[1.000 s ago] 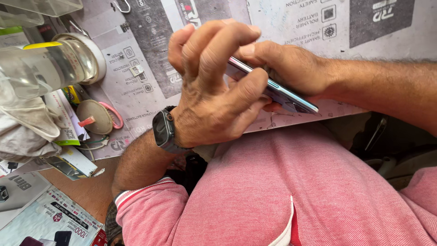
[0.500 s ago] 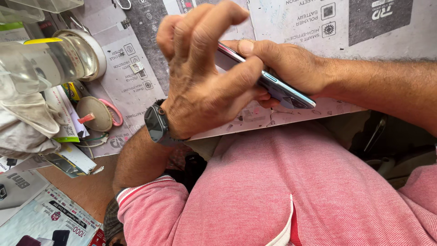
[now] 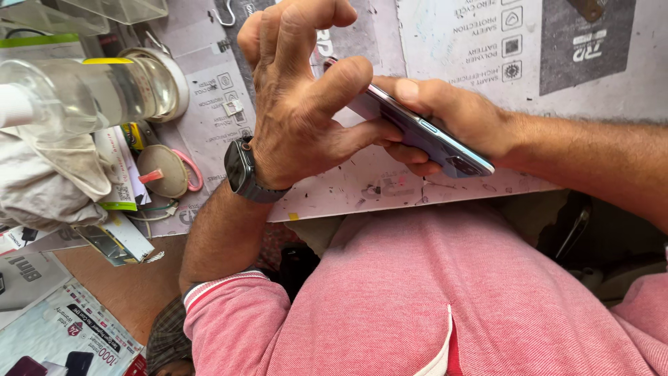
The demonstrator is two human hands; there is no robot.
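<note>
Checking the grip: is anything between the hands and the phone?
Nothing visible. The right hand grips the phone from behind, and the left hand has its thumb on the phone's face, other fingers lifted clear.

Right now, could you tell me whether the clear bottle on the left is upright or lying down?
Lying down: the clear bottle rests on its side, its length running across the clutter beside a white cloth.

Clear plastic bottle (image 3: pixel 83 94) over a crumpled white cloth (image 3: pixel 49 184) — round pink-rimmed disc (image 3: pixel 163 170) beside them
</note>
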